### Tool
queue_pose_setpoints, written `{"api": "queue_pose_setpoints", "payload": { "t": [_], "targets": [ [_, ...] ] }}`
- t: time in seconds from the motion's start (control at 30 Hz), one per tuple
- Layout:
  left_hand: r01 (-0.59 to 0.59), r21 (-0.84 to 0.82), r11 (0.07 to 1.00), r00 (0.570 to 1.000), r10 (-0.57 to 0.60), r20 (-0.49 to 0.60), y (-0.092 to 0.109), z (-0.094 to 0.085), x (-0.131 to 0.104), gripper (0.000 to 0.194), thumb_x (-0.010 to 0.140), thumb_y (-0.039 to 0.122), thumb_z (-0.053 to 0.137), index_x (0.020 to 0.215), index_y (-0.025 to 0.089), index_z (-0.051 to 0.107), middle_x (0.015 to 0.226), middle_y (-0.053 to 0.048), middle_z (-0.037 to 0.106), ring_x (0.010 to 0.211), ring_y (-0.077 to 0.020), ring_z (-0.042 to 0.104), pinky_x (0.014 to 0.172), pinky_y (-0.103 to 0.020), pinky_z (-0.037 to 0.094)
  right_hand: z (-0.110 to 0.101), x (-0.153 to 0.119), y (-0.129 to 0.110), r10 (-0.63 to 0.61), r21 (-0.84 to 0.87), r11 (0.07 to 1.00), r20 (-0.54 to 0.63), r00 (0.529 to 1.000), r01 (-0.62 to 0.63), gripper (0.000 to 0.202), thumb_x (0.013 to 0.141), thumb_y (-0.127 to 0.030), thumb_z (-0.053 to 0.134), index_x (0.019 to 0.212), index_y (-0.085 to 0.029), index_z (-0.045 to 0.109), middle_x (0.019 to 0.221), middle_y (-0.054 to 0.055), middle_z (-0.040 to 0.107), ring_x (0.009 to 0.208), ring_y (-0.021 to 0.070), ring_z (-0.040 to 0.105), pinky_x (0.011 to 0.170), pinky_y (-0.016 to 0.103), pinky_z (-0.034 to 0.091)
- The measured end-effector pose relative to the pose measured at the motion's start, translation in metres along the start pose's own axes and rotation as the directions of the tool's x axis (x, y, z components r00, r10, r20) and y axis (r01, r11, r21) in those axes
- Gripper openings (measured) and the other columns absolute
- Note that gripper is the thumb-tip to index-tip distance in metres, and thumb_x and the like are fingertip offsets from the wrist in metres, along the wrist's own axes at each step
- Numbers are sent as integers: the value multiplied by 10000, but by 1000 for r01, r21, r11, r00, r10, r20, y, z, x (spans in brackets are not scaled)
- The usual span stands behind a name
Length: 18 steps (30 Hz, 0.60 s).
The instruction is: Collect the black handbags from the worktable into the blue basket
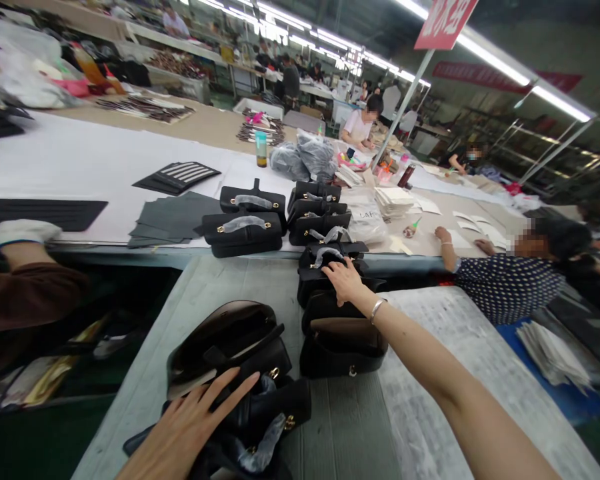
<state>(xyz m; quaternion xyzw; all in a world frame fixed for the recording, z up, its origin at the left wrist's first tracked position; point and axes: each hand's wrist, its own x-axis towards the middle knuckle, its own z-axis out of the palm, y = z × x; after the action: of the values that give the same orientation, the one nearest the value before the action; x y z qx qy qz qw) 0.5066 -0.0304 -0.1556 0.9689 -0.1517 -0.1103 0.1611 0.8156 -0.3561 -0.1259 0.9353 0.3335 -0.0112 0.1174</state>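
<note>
My left hand (190, 420) lies flat with fingers spread on an open black handbag (230, 353) near the front edge of the grey bench (215, 287). My right hand (345, 281), with a silver bracelet on the wrist, reaches far forward and rests on top of a black handbag (325, 263) at the head of a row. Another open black bag (343, 343) stands just under my right forearm. I cannot tell whether the right fingers grip anything.
Several more black handbags (245, 230) stand on the long white table (70, 160) beyond, beside dark cut panels (173, 217). A person in a dotted top (510, 283) leans over at right. A sleeve and gloved hand (23, 233) show at left. Newspaper (455, 347) covers the bench's right side.
</note>
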Motion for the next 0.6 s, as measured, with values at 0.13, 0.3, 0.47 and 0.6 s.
{"api": "queue_pose_setpoints", "payload": {
  "t": [0.13,0.3,0.47,0.6],
  "targets": [
    [25,18,1000,1000,-25,-4,-4,11,0,1101,579,385,692,1497,548,106,1592,25,319,1367,-454,409,1048,-656,424,0,18,0,18,-47,999,14,1000,-17,1128,259,-408,980,1290,-234,557,1601,168,222,1475,459,100,1145,703,123],
    [48,60,997,999,-49,13,-8,17,3,1069,608,357,674,1507,541,125,1604,31,291,1372,-435,417,1051,-650,420,1,36,-3,149,-78,986,11,989,-148,958,353,-320,974,1233,-213,613,1604,173,213,1484,485,31,1144,702,124],
    [38,106,994,999,-40,20,-18,29,5,994,676,319,645,1520,512,157,1598,14,306,1334,-432,470,1015,-634,451,5,54,8,204,-71,977,74,976,-199,1060,279,-334,990,1256,-192,605,1643,206,-7,1463,549,-50,1107,747,120],
    [26,121,992,998,-32,47,-21,30,8,987,697,309,660,1514,514,147,1588,16,328,1309,-420,500,995,-600,480,8,75,21,81,-23,997,169,982,-78,1187,207,-366,990,1296,-171,561,1534,270,290,1375,502,343,1102,616,305]
  ]
}}
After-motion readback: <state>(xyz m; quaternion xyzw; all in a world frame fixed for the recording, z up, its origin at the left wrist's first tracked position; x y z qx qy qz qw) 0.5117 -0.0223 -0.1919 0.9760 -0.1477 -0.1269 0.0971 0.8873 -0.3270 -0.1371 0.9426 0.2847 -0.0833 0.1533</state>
